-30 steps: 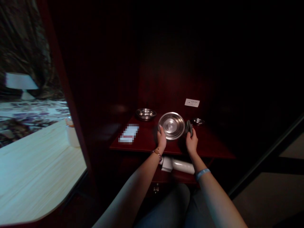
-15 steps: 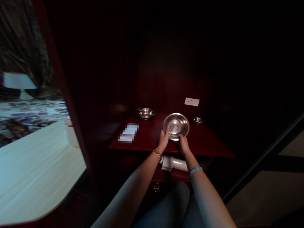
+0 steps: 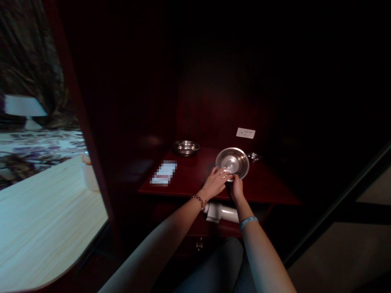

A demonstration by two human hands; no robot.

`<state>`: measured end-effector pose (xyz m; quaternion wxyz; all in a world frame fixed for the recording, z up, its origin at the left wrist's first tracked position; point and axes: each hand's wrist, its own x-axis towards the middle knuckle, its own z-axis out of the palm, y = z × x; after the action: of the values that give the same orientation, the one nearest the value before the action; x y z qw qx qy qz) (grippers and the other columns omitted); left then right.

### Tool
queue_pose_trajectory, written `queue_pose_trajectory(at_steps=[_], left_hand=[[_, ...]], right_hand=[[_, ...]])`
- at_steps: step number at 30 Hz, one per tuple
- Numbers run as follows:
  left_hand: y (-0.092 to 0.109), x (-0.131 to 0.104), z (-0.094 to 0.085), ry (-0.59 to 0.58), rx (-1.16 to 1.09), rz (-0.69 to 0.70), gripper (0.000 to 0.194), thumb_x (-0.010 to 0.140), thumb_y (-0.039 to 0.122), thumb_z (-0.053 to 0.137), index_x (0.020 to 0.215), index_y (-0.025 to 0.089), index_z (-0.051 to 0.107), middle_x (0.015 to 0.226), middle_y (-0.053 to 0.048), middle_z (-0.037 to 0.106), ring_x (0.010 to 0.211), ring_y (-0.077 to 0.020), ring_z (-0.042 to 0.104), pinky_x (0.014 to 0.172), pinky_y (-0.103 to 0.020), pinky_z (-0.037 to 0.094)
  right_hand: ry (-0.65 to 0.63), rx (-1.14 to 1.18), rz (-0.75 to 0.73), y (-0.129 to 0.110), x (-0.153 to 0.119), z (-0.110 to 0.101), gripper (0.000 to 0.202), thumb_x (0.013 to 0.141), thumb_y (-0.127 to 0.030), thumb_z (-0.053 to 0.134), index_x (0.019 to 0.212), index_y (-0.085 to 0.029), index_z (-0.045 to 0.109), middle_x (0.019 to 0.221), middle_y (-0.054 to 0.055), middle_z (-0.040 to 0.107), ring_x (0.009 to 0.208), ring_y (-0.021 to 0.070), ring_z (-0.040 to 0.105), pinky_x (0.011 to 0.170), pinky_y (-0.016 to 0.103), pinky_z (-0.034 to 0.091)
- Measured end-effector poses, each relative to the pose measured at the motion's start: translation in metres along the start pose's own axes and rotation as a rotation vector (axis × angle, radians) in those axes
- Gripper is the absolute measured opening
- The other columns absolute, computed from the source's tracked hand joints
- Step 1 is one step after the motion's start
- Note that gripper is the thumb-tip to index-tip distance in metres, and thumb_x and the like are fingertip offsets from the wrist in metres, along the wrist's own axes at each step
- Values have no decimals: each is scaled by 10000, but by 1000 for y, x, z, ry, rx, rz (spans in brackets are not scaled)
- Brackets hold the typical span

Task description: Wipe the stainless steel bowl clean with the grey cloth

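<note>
A stainless steel bowl [image 3: 232, 161], its inside tilted toward me, is held up above the dark red shelf [image 3: 189, 175]. My right hand [image 3: 236, 189] grips its near rim, thumb on the inner side and fingers hidden behind. My left hand [image 3: 216, 182] reaches across the near left rim with fingers stretched out over the bowl's inside; whether the fingertips press on the metal I cannot tell. At the shelf's back left sits what looks like a stack of metal bowls [image 3: 186, 149]. A smaller metal bowl [image 3: 254, 156] stands behind the held one, to the right.
A blurred-out pale rectangle [image 3: 164, 172] lies on the shelf's left part. The back wall carries a white socket plate [image 3: 245, 133]. Below the shelf lies a white cylindrical object [image 3: 229, 213]. To the left are a pale wooden table [image 3: 49, 219], a white container [image 3: 90, 175] and a lamp [image 3: 26, 106].
My left hand has let go of the bowl's left side and moved its fingers over the near rim. The bowl has shifted slightly right in my right hand.
</note>
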<state>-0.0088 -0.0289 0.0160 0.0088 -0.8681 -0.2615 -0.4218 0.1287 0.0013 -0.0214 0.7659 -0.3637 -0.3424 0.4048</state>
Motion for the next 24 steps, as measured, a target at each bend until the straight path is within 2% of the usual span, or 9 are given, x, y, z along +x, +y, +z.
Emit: queue_pose_trajectory(at_steps=[4, 9, 16, 18, 20, 24], left_hand=[[-12, 1, -7, -19, -27, -12, 434, 797, 76, 535, 1160, 293, 634, 1326, -53, 593, 1317, -235, 441, 1164, -458, 141], [-15, 1, -14, -3, -56, -40, 446, 820, 43, 459, 1133, 290, 658, 1320, -40, 602, 1279, -209, 475, 1163, -455, 159], [-10, 2, -20, 38, -110, -37, 499, 793, 23, 487, 1179, 295, 647, 1330, -32, 599, 1225, -184, 529, 1156, -451, 233], [-9, 3, -21, 86, -206, -58, 462, 799, 45, 500, 1159, 285, 661, 1358, -38, 576, 1244, -185, 523, 1159, -459, 232], [-9, 4, -20, 182, -365, -118, 370, 809, 95, 537, 1104, 257, 691, 1335, -61, 593, 1241, -202, 532, 1151, -456, 251], [-13, 6, -16, 378, -727, -383, 205, 811, 284, 639, 966, 192, 736, 1053, -107, 723, 1061, -250, 631, 1028, -407, 406]], right_hand=[[-80, -5, 2, 2, 1, 2, 277, 713, -377, 580, 886, -171, 644, 813, -3, 715, 794, 173, 666, 757, 308, 542], [-169, 35, 8, -10, -7, 6, 511, 734, -466, 654, 1148, -169, 607, 1041, 40, 721, 925, 190, 674, 890, 370, 526], [-270, 60, -16, -27, -23, 5, 609, 794, -648, 549, 1229, -222, 574, 1204, 70, 663, 1069, 211, 639, 960, 424, 495], [-300, 57, 0, -27, -24, 5, 635, 823, -696, 448, 1269, -256, 546, 1300, 71, 609, 1156, 216, 596, 958, 440, 494], [-330, 33, 31, -26, -24, 5, 611, 844, -686, 412, 1303, -296, 513, 1379, 58, 547, 1220, 219, 553, 946, 450, 500], [-321, -8, 32, -20, -21, 6, 529, 834, -520, 553, 1319, -321, 485, 1406, 39, 517, 1205, 215, 559, 940, 441, 508]])
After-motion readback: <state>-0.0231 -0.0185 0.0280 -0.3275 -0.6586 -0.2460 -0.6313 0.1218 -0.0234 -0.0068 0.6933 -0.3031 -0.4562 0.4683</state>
